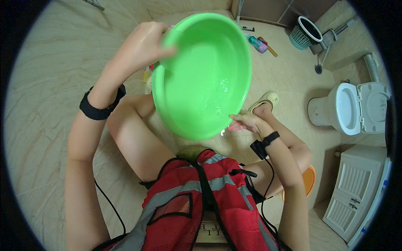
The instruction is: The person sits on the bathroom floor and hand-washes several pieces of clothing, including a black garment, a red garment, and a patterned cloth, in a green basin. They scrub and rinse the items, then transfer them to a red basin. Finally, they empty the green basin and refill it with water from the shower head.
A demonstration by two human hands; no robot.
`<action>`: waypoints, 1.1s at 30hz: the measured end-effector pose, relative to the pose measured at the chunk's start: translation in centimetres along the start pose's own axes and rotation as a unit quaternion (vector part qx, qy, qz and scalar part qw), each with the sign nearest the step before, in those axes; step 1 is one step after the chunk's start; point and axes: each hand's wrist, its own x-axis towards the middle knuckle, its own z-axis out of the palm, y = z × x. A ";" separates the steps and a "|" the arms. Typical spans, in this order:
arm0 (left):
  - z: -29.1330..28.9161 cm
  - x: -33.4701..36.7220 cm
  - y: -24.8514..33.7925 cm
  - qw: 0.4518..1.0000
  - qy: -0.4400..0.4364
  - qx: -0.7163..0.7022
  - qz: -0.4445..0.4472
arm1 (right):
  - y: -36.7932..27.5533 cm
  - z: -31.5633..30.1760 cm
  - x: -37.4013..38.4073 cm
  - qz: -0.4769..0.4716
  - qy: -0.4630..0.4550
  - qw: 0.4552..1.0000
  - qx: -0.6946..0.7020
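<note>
A large bright green plastic basin point(192, 79) is held up between my two hands, tilted so that its inside faces me. A little water glistens on its inner wall near the lower right. My left hand point(148, 46) grips the rim at the upper left; its thumb is blurred over the edge. At the lower right, my right hand point(245, 121) holds the rim with the thumb on top and the fingers underneath. Water drips below the rim beside the right hand.
A toilet point(347, 108) with its lid raised stands at right, above a white louvred cabinet point(356, 180). At the far right are a waste basket point(303, 35) and a toilet brush point(318, 68). Bottles point(257, 44) lie on the tiled floor. An orange basin point(309, 182) sits by my right leg.
</note>
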 end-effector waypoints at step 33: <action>20.4 -6.2 -8.8 0.886 -0.376 -0.271 -0.014 | -17.4 -0.8 -2.3 -0.535 0.443 0.330 -0.639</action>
